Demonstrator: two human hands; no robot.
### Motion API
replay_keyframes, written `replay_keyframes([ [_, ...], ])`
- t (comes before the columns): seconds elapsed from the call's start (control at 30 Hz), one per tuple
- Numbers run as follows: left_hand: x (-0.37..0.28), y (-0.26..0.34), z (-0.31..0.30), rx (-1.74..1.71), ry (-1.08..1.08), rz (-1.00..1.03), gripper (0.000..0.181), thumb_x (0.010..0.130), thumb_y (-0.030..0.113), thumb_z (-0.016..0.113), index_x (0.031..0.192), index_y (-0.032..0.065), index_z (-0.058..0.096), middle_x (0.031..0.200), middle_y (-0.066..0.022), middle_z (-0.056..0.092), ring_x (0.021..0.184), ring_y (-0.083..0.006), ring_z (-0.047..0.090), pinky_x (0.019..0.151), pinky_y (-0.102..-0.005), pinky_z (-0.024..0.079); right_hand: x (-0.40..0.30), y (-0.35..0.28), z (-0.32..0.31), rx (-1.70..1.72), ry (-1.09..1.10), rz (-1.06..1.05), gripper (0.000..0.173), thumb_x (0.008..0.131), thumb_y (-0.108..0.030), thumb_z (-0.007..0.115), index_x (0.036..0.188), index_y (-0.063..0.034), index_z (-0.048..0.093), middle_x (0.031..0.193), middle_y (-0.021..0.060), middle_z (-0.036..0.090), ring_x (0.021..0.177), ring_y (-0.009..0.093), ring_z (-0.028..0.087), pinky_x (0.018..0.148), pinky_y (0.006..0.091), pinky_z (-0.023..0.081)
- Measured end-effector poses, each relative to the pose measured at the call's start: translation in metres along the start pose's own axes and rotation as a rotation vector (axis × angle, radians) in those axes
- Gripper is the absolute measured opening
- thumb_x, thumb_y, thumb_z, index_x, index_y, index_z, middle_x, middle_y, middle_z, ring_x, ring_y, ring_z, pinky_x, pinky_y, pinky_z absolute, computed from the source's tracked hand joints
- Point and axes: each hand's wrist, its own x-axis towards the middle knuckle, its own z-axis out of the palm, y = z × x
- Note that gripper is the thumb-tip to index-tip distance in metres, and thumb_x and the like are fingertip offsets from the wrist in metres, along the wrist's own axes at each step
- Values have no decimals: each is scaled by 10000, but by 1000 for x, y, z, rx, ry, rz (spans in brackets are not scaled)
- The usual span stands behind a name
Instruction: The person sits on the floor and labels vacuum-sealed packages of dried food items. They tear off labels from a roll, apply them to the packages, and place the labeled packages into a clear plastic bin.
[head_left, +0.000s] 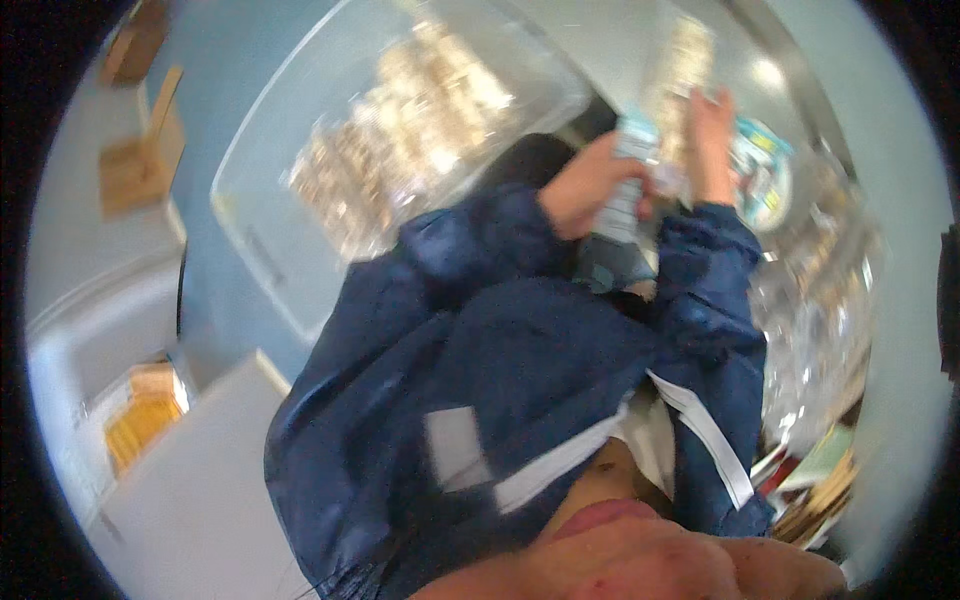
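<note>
My left hand is closed around a long pale blue-grey object with a dark grey lower end; blur hides its kind. Just right of it, my right hand points away from me, its fingers against or beside a long cream-coloured item that looks wrapped in clear film. Whether it grips that item cannot be told. A round white and teal item with printed patches lies to the right of my right wrist. Left of both hands stands a large translucent plastic bin holding several clear bags of cream and brownish contents.
A pile of clear plastic packages lies at the right, above stacked papers or cardboard. The grey work surface extends beyond my hands. At the left are a brown cardboard box, a pale surface and a container with yellow contents.
</note>
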Motion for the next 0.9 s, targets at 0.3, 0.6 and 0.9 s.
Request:
replay_keyframes([
  [0.3,-68,98,-140,184,440,608,237,898,93,606,1111,9,546,869,-107,639,670,-207,640,577,-354,547,-12,-6,-7,-469,-139,-308,1036,751,-277,789,1514,69,179,1425,332,424,1303,402,480,1077,416,391],
  [0.6,-22,33,-362,1008,1312,118,810,734,416,824,1254,-115,503,1085,-272,661,883,-355,663,770,-424,521,-124,-117,-213,-151,322,-192,887,848,-141,760,1545,-69,216,1431,210,454,1251,322,513,1041,418,447],
  [0.9,9,34,-323,1194,1218,-54,975,728,370,818,1419,-78,297,1112,-334,632,1010,-444,652,855,-461,537,-122,-42,-460,-629,406,242,861,901,-384,697,1551,-79,223,1458,217,436,1248,322,513,1016,444,441],
])
